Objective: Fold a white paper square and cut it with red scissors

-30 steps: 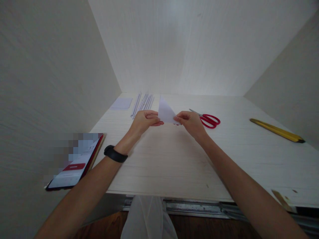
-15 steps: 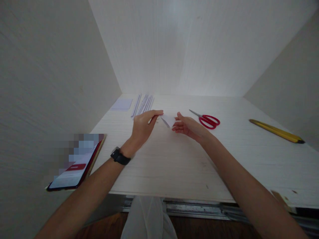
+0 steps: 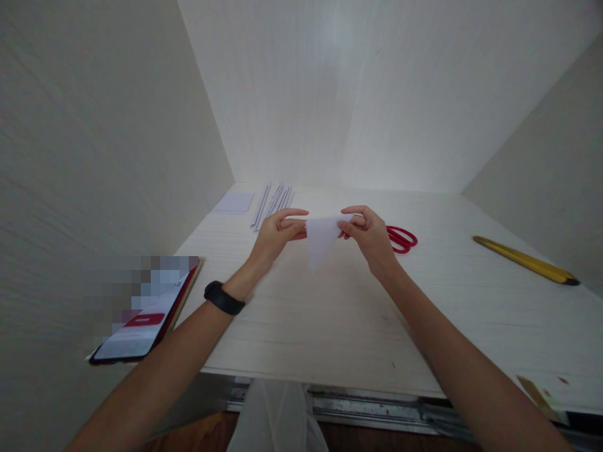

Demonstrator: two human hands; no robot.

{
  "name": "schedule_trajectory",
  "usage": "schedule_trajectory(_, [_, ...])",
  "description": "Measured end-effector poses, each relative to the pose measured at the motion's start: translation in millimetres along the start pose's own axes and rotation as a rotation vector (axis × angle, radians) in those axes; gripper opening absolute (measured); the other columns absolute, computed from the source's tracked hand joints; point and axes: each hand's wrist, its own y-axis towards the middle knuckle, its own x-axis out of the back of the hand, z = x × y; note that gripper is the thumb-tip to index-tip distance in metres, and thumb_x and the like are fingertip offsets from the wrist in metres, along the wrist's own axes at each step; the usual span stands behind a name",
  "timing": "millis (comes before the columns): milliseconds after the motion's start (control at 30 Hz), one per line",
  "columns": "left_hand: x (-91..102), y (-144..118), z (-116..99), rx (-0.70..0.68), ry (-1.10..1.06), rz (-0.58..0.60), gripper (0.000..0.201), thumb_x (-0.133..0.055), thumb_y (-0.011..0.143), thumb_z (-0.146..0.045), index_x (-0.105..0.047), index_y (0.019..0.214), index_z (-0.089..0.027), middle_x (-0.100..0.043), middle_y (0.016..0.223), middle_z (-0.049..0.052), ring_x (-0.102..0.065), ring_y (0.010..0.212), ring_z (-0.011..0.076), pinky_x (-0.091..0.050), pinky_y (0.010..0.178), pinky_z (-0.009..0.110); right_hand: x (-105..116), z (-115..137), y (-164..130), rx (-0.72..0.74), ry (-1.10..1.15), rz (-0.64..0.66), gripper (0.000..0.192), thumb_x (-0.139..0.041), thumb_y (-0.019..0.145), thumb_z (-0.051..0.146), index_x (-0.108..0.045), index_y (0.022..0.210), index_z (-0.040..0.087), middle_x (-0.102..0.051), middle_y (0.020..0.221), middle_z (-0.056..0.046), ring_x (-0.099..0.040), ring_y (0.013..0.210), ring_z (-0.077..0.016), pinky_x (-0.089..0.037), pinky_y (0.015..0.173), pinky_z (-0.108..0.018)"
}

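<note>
- While both arms reach out over a pale wooden desk [image 3: 330,326], a person's left hand [image 3: 277,233] and right hand [image 3: 370,233] hold a white folded paper triangle [image 3: 320,242] between them, lifted clear of the surface.
- Each hand pinches one upper corner of the paper — the left hand's thumb and fingers close on the left end of the top edge, the right hand's on the right end.
- That top edge runs roughly level from hand to hand, while the paper's long axis drops from it to a single point hanging downward, toward the wearer.
- Neither hand is clearly nearer the paper: both touch it, and the point hangs nearer the left hand's side than the right.
- Just behind the right hand, red-handled scissors [image 3: 401,238] lie on the desk, partly hidden by the knuckles — near, but not touched.
- Beyond the left hand, a row of narrow paper strips [image 3: 273,204] lies near the back wall, with a small flat paper sheet [image 3: 234,202] beside it, both well apart from the fingers.
- A yellow utility knife [image 3: 525,268] lies far off to the right, and a phone [image 3: 141,320] with a lit screen rests at the desk's left edge.
- On the left wrist sits a black band [image 3: 223,297].
</note>
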Motion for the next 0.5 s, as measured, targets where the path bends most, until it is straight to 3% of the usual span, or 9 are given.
schedule_trajectory(233, [0.5,1.3,0.7,0.145,-0.19,0.122,0.033,-0.069,0.076,-0.042,-0.071,0.089,-0.012,-0.075,0.088,0.01,-0.07,0.078,0.0176,-0.055,0.081,0.032,-1.4,3.3,-2.1,0.144,-0.064,-0.029,0.022,-0.067,0.074,0.022,-0.055,0.093,0.021,-0.055,0.056,0.009,-0.058,0.056,-0.0105,-0.047,0.058,-0.025])
schedule_trajectory(500, [-3.4,-1.0,-1.9,0.179,-0.127,0.013,0.026,-0.081,0.061,-0.029,-0.07,0.078,-0.011,-0.073,0.074,0.004,-0.067,0.067,0.013,-0.057,0.074,0.029,-4.4,7.6,-4.1,0.178,-0.056,-0.046,0.024,-0.069,0.073,0.02,-0.055,0.093,0.021,-0.057,0.058,0.008,-0.058,0.056,-0.0094,-0.047,0.057,-0.023])
